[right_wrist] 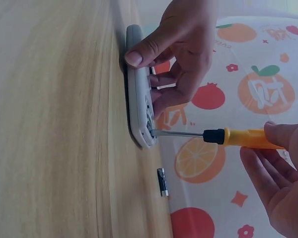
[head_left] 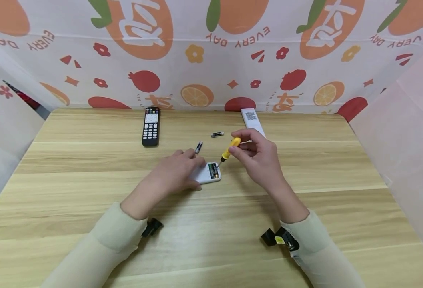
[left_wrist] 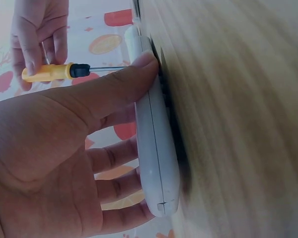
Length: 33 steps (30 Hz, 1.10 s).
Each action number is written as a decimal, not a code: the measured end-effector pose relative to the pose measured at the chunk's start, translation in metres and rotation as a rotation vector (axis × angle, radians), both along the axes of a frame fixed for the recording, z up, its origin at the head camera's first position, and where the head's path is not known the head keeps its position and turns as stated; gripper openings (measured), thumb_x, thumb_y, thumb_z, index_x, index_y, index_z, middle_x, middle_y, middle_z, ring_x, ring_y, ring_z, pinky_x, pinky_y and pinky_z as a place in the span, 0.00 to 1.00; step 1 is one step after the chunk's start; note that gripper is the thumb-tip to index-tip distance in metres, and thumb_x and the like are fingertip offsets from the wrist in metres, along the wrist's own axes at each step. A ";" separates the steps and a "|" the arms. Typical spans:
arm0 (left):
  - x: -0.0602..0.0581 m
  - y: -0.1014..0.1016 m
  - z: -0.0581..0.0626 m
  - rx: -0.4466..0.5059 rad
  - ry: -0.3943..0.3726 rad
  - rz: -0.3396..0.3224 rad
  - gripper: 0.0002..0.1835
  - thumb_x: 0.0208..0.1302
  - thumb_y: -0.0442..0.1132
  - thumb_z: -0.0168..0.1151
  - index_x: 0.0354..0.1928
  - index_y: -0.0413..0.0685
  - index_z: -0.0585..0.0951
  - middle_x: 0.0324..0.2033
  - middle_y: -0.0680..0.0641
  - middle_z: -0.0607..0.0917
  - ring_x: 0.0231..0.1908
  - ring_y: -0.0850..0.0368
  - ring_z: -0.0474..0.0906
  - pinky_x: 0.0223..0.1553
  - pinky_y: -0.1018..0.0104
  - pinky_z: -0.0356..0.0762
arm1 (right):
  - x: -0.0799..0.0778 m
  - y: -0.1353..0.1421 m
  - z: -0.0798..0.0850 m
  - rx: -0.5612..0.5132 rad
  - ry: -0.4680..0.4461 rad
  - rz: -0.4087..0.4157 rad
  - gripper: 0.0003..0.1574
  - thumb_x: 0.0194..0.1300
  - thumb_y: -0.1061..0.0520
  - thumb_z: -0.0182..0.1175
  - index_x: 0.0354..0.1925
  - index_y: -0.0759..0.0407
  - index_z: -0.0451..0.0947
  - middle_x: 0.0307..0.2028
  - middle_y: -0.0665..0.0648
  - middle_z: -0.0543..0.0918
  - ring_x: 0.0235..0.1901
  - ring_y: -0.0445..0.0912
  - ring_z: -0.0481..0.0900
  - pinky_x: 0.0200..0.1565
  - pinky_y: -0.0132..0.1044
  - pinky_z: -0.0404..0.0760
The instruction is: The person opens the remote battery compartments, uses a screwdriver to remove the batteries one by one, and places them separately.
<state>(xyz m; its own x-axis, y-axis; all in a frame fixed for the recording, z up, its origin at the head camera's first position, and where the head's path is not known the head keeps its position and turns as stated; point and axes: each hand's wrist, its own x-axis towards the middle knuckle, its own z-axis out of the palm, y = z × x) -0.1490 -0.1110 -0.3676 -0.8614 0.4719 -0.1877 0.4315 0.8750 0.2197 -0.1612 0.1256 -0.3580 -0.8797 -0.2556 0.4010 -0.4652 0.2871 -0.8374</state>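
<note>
Face down on the table lies a white remote control (head_left: 201, 177), its battery compartment uncovered with batteries (head_left: 214, 171) inside. My left hand (head_left: 172, 172) grips its edges, thumb on the near side and fingers on the far side, as the left wrist view shows along the white remote's side (left_wrist: 153, 153). My right hand (head_left: 260, 160) pinches the yellow handle of a screwdriver (head_left: 232, 147) between thumb and fingers. In the right wrist view, the screwdriver (right_wrist: 246, 138) has its tip at the end of the battery compartment; exact contact is too small to tell.
Beyond the left hand lie two loose batteries, a nearer battery (head_left: 198, 147) and a farther battery (head_left: 217, 134). A black remote control (head_left: 150, 127) is at back left. Partly behind the right hand lies a long white object (head_left: 252, 119). A fruit-patterned cloth (head_left: 218, 72) hangs along the table's far edge.
</note>
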 end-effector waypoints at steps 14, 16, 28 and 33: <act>0.001 0.000 -0.001 0.007 0.022 0.002 0.34 0.53 0.57 0.75 0.62 0.58 0.79 0.52 0.45 0.79 0.46 0.48 0.74 0.44 0.52 0.78 | 0.003 -0.004 0.000 0.100 0.033 0.080 0.20 0.68 0.58 0.64 0.58 0.53 0.79 0.51 0.52 0.85 0.46 0.42 0.85 0.45 0.34 0.84; 0.001 0.000 0.000 0.006 0.022 0.003 0.33 0.53 0.57 0.75 0.61 0.57 0.79 0.51 0.45 0.79 0.45 0.48 0.74 0.43 0.53 0.78 | 0.004 -0.006 0.001 0.127 0.057 0.092 0.20 0.67 0.59 0.65 0.57 0.52 0.79 0.51 0.52 0.85 0.45 0.41 0.85 0.45 0.34 0.84; 0.002 0.000 0.000 0.000 0.034 0.004 0.34 0.52 0.57 0.75 0.60 0.56 0.79 0.50 0.44 0.79 0.45 0.47 0.75 0.43 0.51 0.78 | 0.015 -0.029 0.007 0.405 0.359 0.152 0.22 0.69 0.58 0.63 0.61 0.51 0.79 0.51 0.49 0.86 0.44 0.36 0.84 0.45 0.28 0.81; 0.002 0.000 0.000 0.018 0.015 0.015 0.35 0.52 0.57 0.76 0.62 0.55 0.78 0.53 0.44 0.78 0.47 0.45 0.75 0.45 0.50 0.78 | 0.014 -0.039 0.009 0.449 0.413 0.144 0.21 0.70 0.58 0.61 0.61 0.50 0.79 0.50 0.50 0.87 0.44 0.38 0.84 0.44 0.30 0.82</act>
<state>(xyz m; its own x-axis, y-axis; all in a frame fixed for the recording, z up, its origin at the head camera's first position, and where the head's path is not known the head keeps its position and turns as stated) -0.1475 -0.1106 -0.3672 -0.8710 0.4623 -0.1663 0.4219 0.8772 0.2291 -0.1469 0.0866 -0.3489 -0.6189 -0.5829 0.5265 -0.7851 0.4792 -0.3923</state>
